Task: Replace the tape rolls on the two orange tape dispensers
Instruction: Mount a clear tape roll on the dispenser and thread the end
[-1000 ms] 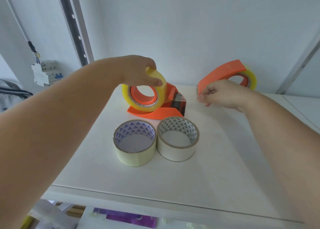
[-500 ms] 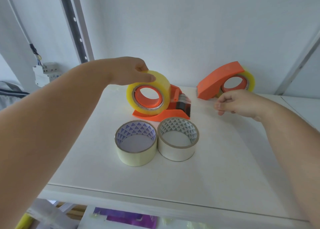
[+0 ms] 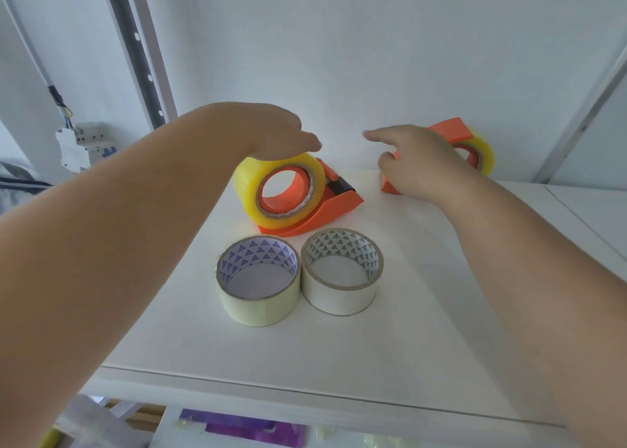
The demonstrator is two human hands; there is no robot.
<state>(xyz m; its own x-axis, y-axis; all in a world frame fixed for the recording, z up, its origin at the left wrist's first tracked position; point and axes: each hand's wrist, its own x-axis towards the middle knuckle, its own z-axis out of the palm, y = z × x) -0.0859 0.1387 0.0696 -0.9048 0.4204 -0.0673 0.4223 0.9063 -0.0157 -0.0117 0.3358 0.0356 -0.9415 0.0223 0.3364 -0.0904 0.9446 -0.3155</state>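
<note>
The near orange dispenser (image 3: 325,211) stands on the white shelf (image 3: 339,352) with a yellow tape roll (image 3: 251,189) on its hub. My left hand (image 3: 271,132) lies over the top of that roll, thumb in front, fingers hidden behind it. A second orange dispenser (image 3: 451,132) with its own yellow roll (image 3: 485,155) stands at the back right. My right hand (image 3: 417,162) hovers in front of it with fingers spread, hiding its left half. Two fresh pale rolls lie flat in front: a left one (image 3: 259,306) and a right one (image 3: 339,300).
A perforated metal upright (image 3: 135,40) and a wall-mounted breaker box (image 3: 81,145) are at the left. Another upright (image 3: 593,108) slants at the right. The shelf's front edge (image 3: 305,390) runs below, with purple items (image 3: 237,427) underneath.
My left hand has turned the near dispenser, so its cutter now points right and away. My right hand rose from the shelf toward the far dispenser and spread its fingers.
</note>
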